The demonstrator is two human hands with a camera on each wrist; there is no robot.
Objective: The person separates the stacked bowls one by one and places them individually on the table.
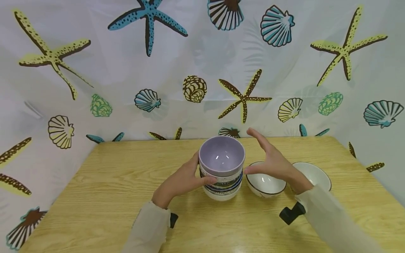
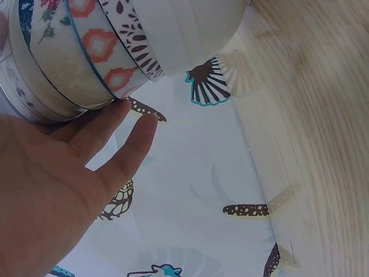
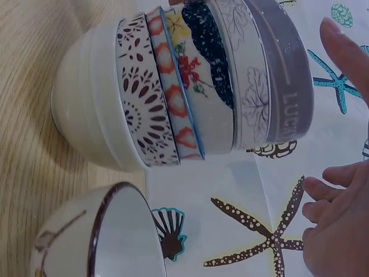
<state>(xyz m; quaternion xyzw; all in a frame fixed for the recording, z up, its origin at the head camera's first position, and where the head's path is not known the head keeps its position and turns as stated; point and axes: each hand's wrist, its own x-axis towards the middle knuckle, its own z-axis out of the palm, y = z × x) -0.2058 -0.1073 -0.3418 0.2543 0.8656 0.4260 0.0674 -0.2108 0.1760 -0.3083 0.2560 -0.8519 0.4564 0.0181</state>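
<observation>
In the head view, a stack of bowls stands upright on the table, topped by a lavender bowl (image 1: 222, 154). My left hand (image 1: 181, 181) holds the stack's left side, thumb across the front and fingers behind. The left wrist view shows two of its fingers (image 2: 130, 144) stretched along the patterned bowls. To the right of the stack, my right hand (image 1: 273, 160) is spread, thumb and fingers apart, holding nothing. The right wrist view shows a cream bowl (image 3: 83, 98) at the bottom, beneath a maroon-patterned bowl (image 3: 141, 98) and several others.
Just right of the stack sits a white bowl (image 1: 265, 181) with a dark rim. Another white bowl (image 1: 313, 174) stands farther right, partly behind my right wrist. A cloth (image 1: 174, 119) printed with shells and starfish hangs behind the wooden table (image 1: 126, 175).
</observation>
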